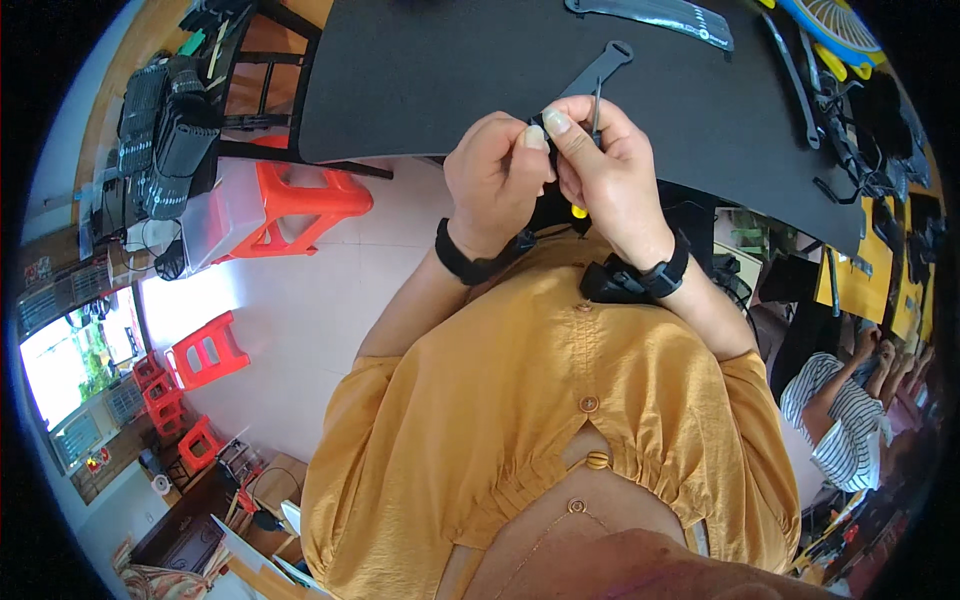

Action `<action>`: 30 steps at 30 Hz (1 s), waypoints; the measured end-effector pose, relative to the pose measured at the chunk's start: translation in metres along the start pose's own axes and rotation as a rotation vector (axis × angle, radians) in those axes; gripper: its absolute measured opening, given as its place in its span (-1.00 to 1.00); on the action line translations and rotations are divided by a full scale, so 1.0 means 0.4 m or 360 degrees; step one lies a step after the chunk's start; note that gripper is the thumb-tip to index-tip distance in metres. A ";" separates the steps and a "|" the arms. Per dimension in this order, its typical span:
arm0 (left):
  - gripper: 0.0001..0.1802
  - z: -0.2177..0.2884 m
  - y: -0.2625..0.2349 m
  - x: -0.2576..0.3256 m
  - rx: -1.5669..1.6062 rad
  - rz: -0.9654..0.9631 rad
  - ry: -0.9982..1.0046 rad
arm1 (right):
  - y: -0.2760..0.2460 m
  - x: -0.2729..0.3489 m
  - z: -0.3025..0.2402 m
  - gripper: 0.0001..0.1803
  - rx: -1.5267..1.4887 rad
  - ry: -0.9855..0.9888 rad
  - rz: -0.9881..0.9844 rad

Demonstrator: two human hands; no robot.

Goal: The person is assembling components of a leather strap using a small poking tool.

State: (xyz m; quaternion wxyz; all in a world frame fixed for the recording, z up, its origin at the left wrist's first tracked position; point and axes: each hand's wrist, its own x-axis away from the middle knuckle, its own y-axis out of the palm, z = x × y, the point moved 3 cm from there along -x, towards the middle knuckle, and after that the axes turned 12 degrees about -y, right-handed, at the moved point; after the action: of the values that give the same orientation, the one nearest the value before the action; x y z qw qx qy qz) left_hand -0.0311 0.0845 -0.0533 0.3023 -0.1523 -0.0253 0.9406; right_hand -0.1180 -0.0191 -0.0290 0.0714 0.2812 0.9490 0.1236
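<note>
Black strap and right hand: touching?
Touching. Head view: the right hand pinches the near end of the black strap between thumb and fingers; the left hand presses there too.

Mount: one view only — a wide fisheye on my head, the left of a side-by-side pair.
Facing: straight down my chest, toward the black table [420, 70] ahead.
Nearness: close — my left hand [497, 178] and right hand [607, 170] sit upper centre.
Distortion: straight edges bow toward the dark rim.
Overlap: no second view to compare.
</note>
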 end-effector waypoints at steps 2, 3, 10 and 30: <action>-0.81 0.023 0.003 0.008 0.0069 -0.0071 -0.0240 | 0.005 0.003 0.018 -0.88 0.0206 -0.0273 0.0031; -0.77 0.025 0.006 0.010 0.0132 -0.0139 -0.0483 | 0.005 0.005 0.015 -0.89 0.0408 -0.0541 0.0058; -0.70 0.011 -0.021 0.029 0.0436 -0.0158 -0.0382 | 0.027 0.013 -0.012 -0.89 0.0565 -0.0687 -0.0025; -0.69 0.052 -0.044 -0.005 0.0352 -0.0751 -0.1163 | -0.021 0.008 -0.056 -0.70 0.0919 -0.0810 -0.0384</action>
State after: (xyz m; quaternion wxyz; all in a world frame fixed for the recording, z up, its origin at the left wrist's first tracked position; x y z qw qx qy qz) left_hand -0.0260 0.0989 -0.0303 0.4945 0.2331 -0.0636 0.8349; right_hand -0.1296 -0.0286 -0.0099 0.2361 0.1979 0.9229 -0.2310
